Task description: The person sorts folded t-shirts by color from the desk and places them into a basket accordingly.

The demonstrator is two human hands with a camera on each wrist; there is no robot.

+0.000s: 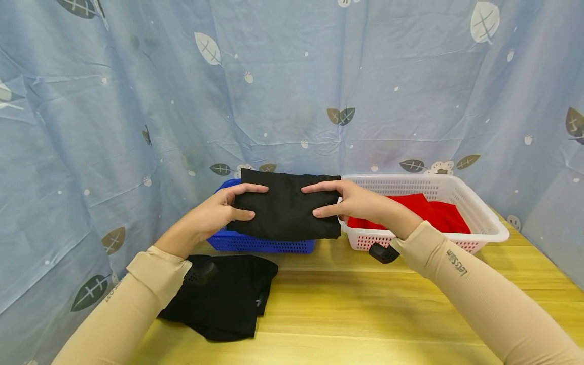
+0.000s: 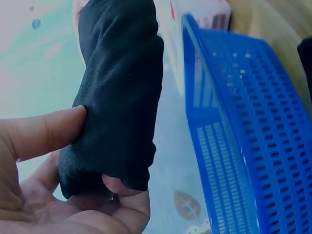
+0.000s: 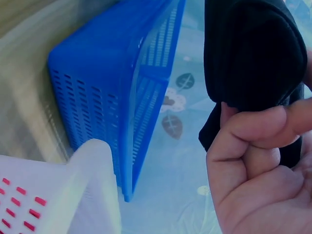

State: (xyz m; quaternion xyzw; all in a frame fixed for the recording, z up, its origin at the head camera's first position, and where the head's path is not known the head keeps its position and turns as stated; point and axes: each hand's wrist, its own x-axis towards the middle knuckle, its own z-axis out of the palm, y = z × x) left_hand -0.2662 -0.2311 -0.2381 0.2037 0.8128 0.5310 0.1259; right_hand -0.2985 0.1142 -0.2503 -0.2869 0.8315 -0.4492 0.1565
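Note:
A folded black garment (image 1: 285,210) is held up level between both hands, in front of and above the blue basket (image 1: 262,245). My left hand (image 1: 219,208) grips its left end, thumb on one face and fingers curled beneath, as the left wrist view shows with the folded cloth (image 2: 117,97). At the right end my right hand (image 1: 353,203) pinches it; in the right wrist view curled fingers hold the dark cloth (image 3: 253,53). The garment hides much of the blue basket's opening.
Right of the blue basket stands a white basket (image 1: 490,230) with red cloth (image 1: 422,210) inside. Another black garment (image 1: 223,299) lies on the wooden table (image 1: 356,314) at the front left, partly under the left forearm. A blue leaf-patterned curtain (image 1: 283,91) hangs behind the baskets.

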